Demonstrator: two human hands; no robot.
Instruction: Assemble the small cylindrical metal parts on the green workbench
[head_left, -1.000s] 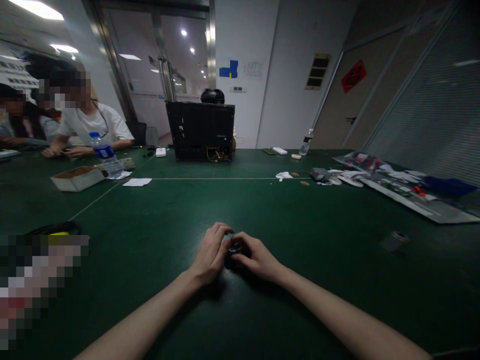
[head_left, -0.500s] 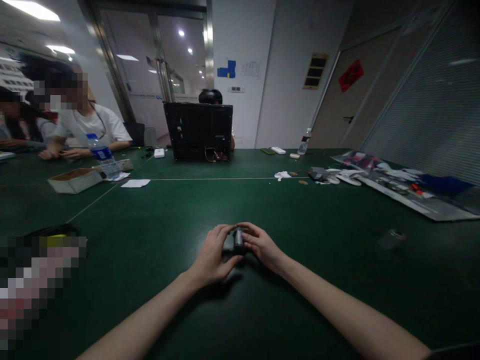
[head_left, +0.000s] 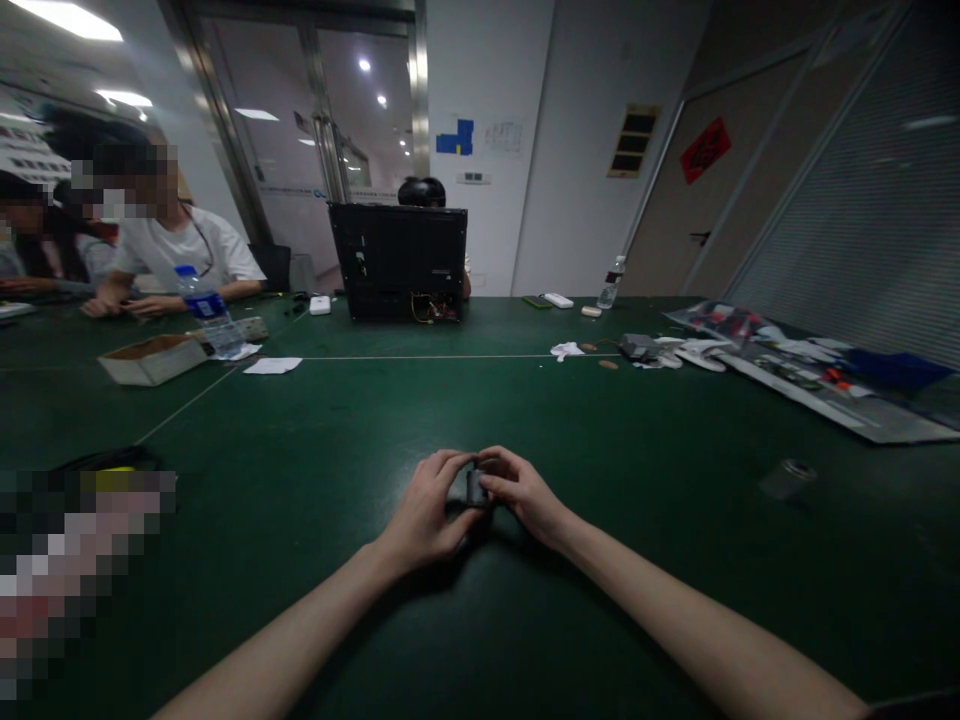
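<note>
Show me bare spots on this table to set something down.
Bare green tabletop runs from the left hand and right hand, gripping a small part, to the black chassis and to the grey cylinder. Crowded: around the long board.

A small dark grey part [head_left: 475, 487], short and roughly cylindrical, with a paler sheen on its upper end; it stands about upright, pinched from both sides between the fingertips of the left grip [head_left: 427, 508] and the right grip [head_left: 526, 495]; it is held just above the green tabletop [head_left: 315, 450], on the near side and midway across; finer detail is too dim to tell
</note>
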